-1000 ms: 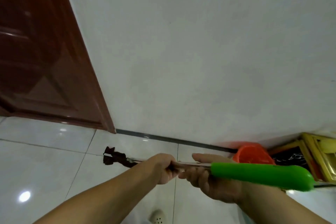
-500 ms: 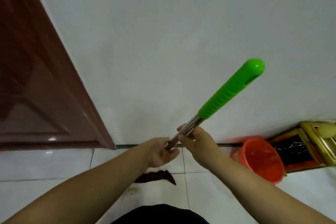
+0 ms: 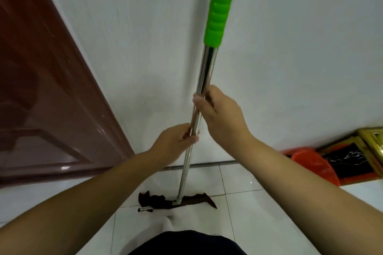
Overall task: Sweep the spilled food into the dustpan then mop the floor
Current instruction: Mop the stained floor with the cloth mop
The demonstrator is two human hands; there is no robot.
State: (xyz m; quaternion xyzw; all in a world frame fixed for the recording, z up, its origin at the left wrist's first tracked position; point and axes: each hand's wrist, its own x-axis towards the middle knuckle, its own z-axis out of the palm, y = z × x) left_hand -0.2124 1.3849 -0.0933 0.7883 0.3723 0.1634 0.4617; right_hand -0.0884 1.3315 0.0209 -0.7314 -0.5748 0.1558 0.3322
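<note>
Both hands hold the mop pole [image 3: 204,80], which stands nearly straight up. The right hand [image 3: 222,116] is wrapped around the shiny metal part, and the left hand [image 3: 175,145] grips it just below. Far under the fingers, the dark mop cloth [image 3: 157,201] lies flat on the white floor [image 3: 259,213]. The pole looks stiff, light and a bit slippery. The bumpy green grip [image 3: 220,4] above the fingers looks easier to hold. No words or labels can be read.

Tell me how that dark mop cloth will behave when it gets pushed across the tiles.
The mop cloth looks limp and ragged at its corners, so it will probably drag and bunch, not stay flat. The tiled floor is glossy, so it should slide easily. Both hands grip the steel pole, which likely steers it firmly.
</note>
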